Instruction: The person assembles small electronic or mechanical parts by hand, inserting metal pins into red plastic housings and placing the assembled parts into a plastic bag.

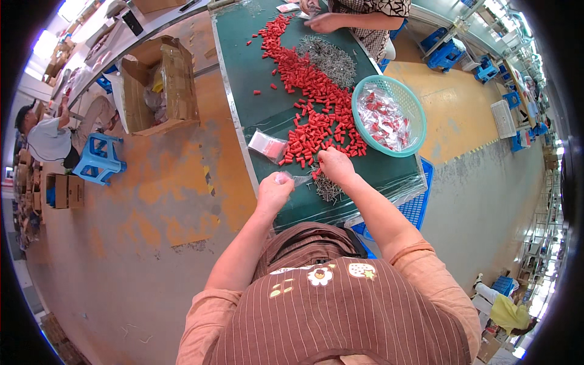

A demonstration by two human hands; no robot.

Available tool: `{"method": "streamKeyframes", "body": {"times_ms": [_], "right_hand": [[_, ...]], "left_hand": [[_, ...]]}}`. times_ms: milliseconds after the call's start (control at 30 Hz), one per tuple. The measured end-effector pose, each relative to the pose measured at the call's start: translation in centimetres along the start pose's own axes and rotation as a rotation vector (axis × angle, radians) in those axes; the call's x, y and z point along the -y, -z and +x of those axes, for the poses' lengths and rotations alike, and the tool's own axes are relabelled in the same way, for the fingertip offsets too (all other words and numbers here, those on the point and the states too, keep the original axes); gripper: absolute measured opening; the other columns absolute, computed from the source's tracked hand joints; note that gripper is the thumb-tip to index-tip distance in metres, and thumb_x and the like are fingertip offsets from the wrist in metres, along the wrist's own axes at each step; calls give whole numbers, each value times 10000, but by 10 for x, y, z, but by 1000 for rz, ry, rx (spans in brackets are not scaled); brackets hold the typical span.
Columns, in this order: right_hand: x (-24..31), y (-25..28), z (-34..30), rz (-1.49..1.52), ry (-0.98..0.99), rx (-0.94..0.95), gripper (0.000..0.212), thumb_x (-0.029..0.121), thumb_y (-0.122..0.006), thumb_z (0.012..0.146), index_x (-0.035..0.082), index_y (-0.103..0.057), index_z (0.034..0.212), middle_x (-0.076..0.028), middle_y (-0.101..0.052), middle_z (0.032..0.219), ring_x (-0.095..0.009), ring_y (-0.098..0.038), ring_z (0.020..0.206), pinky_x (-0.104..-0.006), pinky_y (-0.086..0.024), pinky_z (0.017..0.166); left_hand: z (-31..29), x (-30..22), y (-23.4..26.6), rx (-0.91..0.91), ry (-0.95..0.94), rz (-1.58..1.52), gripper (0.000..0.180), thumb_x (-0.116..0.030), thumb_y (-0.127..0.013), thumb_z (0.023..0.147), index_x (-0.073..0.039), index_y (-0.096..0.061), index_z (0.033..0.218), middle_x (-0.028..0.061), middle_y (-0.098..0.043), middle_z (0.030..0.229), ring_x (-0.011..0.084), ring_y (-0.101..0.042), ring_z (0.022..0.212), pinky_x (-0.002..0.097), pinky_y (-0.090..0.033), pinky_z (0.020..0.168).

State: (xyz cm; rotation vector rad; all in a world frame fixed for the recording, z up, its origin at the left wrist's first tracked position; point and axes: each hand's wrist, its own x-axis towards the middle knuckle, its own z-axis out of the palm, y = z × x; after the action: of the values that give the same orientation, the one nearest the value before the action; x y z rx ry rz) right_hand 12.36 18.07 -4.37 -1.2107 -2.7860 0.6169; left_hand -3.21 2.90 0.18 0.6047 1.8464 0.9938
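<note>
My left hand (275, 193) is closed on a small clear plastic bag (297, 179), which sticks out to the right of the fingers. My right hand (336, 165) has its fingertips pinched together at the near edge of a heap of small red plastic plugs (307, 139); what lies between them is hidden. Just below the right fingers is a small pile of grey screws (328, 190). Left of the red heap lies a stack of flat clear bags (267, 146). A turquoise basket (420, 131) at the right holds several filled clear bags (384, 118) with red pieces inside.
A larger screw heap (328, 61) lies farther along the green table (240, 61). At the far end another person's arm (359, 22) reaches over the table. A blue crate (417, 210) stands beside the near right edge. An open cardboard box (182, 85) and blue stool (100, 158) are left.
</note>
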Motion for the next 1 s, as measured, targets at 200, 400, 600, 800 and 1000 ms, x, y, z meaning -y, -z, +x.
{"method": "streamKeyframes", "body": {"times_ms": [200,400,600,800,1000], "right_hand": [[10,23,-6,308,-65,-125,131,114,-604,784,58,-645,896,-147,-639,821,-283,-638,764,-392,-512,705],[46,57,-28,1203,-249,78,144,72,-650,799,-8,-624,915,-52,-648,769,-89,-614,656,-243,-505,628],[19,44,-32,1122,-404,94,238,97,-653,759,-22,-624,964,-58,-655,803,-110,-623,696,-246,-500,641],[17,47,-46,1366,-400,116,200,34,-652,808,4,-622,1004,-36,-635,840,-92,-603,688,-205,-473,585],[51,52,-63,1305,-137,60,162,78,-640,789,14,-638,938,-45,-643,862,-136,-614,767,-260,-489,707]], "left_hand": [[0,3,1,-29,-48,70,129,-151,-631,744,-32,-624,793,21,-614,672,101,-534,580,266,-429,531],[7,8,-9,-101,-124,211,169,-190,-624,743,-23,-601,755,52,-592,645,122,-540,601,298,-441,580],[5,3,-20,-72,-178,278,183,-201,-612,743,-20,-587,751,77,-583,638,150,-540,598,328,-440,582],[0,-3,-25,-50,-183,327,232,-241,-595,763,-10,-578,745,134,-582,648,216,-560,599,348,-448,591],[-8,-14,-32,-13,-246,358,264,-264,-561,801,-3,-573,766,187,-589,703,300,-576,655,382,-455,629]]}}
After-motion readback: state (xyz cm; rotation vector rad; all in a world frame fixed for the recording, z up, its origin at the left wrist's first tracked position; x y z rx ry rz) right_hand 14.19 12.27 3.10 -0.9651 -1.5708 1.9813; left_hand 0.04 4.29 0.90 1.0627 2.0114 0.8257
